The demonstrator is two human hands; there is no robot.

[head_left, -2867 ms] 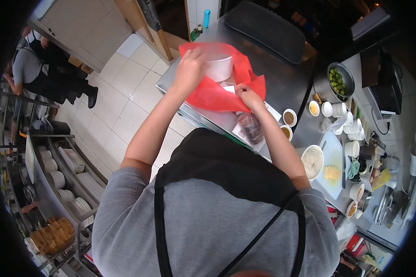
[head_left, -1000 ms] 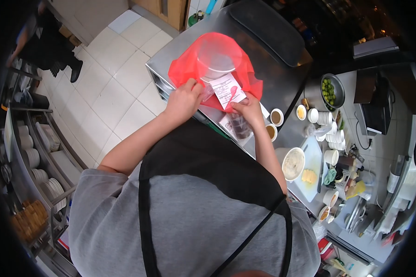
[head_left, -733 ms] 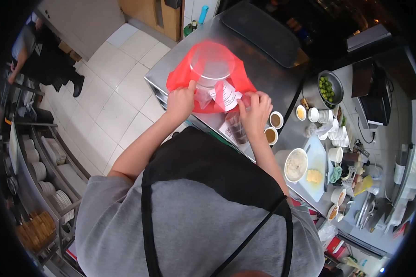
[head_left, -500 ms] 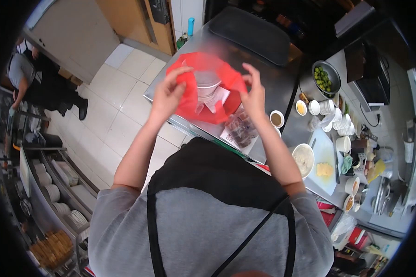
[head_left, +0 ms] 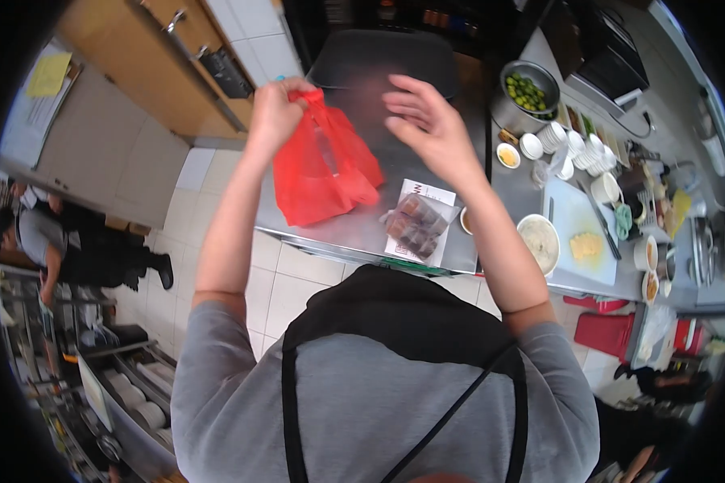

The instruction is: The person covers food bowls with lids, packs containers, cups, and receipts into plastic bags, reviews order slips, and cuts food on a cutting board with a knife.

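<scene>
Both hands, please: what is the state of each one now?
Left hand: closed, holding the red bag by its top.
Right hand: open, holding nothing that can be seen.

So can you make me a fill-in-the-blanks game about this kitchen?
1. The left hand grips a bag that is coloured ____.
2. The open right hand is holding ____.
3. The small round things in the metal pot are coloured ____.
4. The pieces of food on the cutting board are coloured ____.

Missing words: red; nothing; green; yellow.
</scene>
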